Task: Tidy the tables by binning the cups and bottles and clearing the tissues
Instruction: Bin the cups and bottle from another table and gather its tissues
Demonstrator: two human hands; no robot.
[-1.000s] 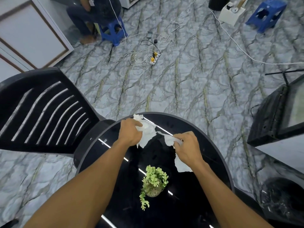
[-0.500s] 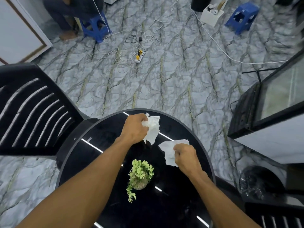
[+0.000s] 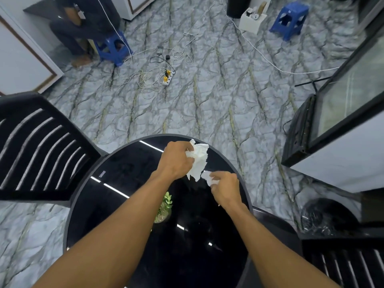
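Over the far side of a round black glass table [image 3: 116, 196], my left hand [image 3: 176, 161] grips a crumpled white tissue [image 3: 198, 161] that hangs down from its fingers. Just right of it and nearer to me, my right hand [image 3: 225, 189] is closed on a second, smaller white tissue [image 3: 208, 177], most of it hidden in the fist. The two tissues nearly touch. A black bin [image 3: 328, 217] lined with a dark bag stands on the floor to the right of the table.
A small green potted plant [image 3: 165, 206] sits mid-table, partly behind my left forearm. Black slatted chairs stand at the left [image 3: 39, 146] and lower right [image 3: 349, 265]. A glass-topped freezer [image 3: 342, 129] is at the right. Cables, a power strip [image 3: 167, 79], blue stools and a seated person lie beyond.
My right hand has bunched its flat tissue into the fist and lifted it off the table. My left hand has stayed raised with its tissue. The view has shifted.
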